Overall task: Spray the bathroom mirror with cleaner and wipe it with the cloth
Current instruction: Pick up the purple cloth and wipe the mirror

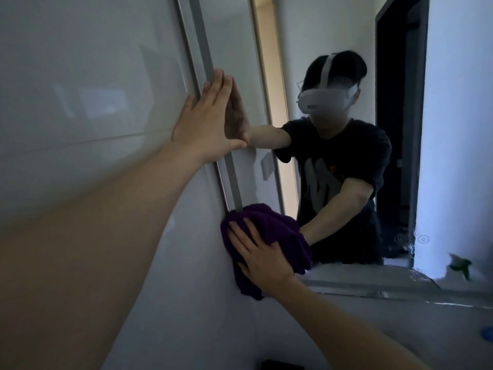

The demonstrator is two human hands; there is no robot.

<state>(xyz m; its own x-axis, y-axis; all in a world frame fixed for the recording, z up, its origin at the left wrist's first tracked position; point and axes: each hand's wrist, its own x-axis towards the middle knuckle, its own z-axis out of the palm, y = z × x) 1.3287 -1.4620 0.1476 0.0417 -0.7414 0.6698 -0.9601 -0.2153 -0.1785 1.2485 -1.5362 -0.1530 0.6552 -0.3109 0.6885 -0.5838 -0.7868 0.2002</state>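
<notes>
A spray bottle (459,265) shows blurred at four o'clock; what it holds cannot be told. The purple cloth (269,236) lies at the mirror's (333,36) lower-left corner, at six o'clock, under the right hand (260,256), whose fingers are spread flat on it. The left hand (206,121), open, presses against the mirror frame (202,46) at ten o'clock, arm outstretched.

A home bathroom, dimly lit. Glossy pale wall tiles (80,102) fill the left of the frame, meeting a large wall mirror (333,36) with a metal edge strip (202,49). In the mirror at upper right shows a dark doorway (397,129) and a white wall. At lower right a spray bottle (460,265) shows blurred, near the mirror's bottom edge.
</notes>
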